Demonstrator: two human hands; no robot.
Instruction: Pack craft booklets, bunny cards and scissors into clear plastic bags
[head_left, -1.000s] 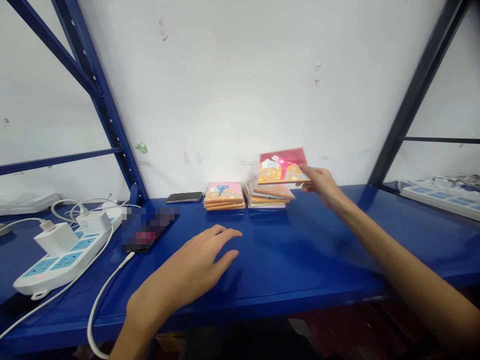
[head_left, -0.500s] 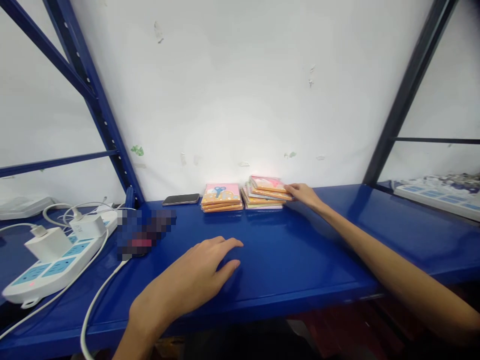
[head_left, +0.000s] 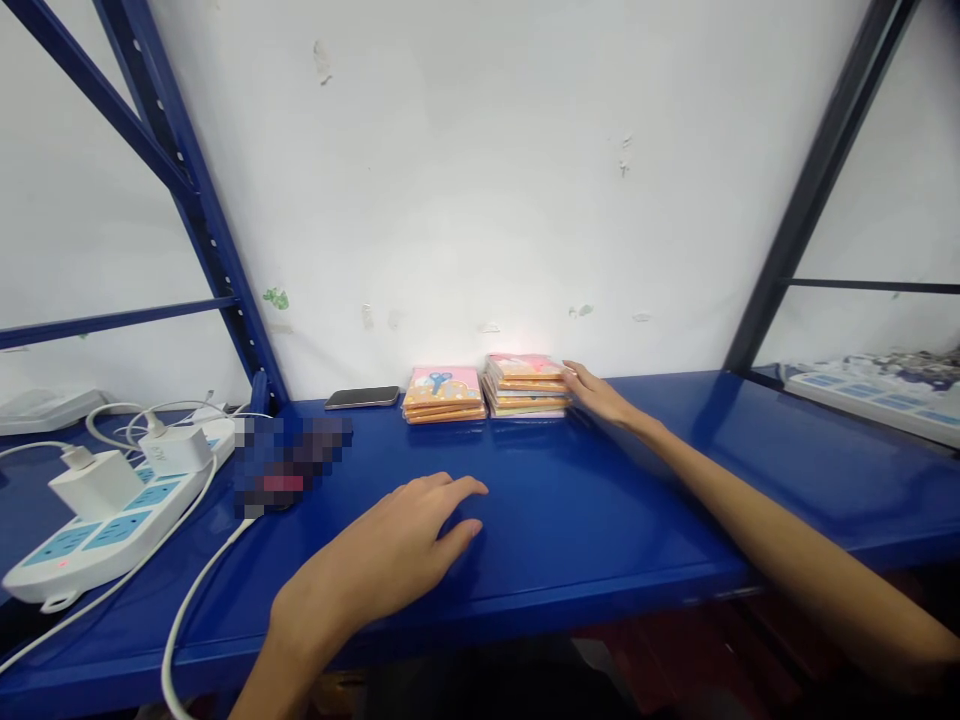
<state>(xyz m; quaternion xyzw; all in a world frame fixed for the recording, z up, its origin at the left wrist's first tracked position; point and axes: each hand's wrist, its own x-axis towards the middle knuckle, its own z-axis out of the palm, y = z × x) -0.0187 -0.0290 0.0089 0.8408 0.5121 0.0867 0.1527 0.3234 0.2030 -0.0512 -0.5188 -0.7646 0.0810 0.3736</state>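
Here's the right hand [head_left: 598, 396], fingers long and straight, set against the near-side right edge of the taller stack [head_left: 529, 388] of flat, patterned packets, and it isn't gripping anything: the fingers lie along the side like a fence. The stack sits just left of those fingertips, and its layers look fairly even, though a few lower edges poke out slightly. Just beyond it, further left of the hand, stands the lower stack [head_left: 444, 396], close beside its neighbour, blue scissors printed on top. And the left hand [head_left: 401, 540]? Empty, fingers loosely curved, well nearer the body than both stacks, over the blue tabletop [head_left: 555, 510]; whether it touches the surface, I can't tell. For tidy squaring, I'd say keep the right fingers flat and upright, spread the push across every layer, and go gently: too firm a nudge could shove the pile into its neighbour or skew the top packets. A left palm opposite would steady things nicely.
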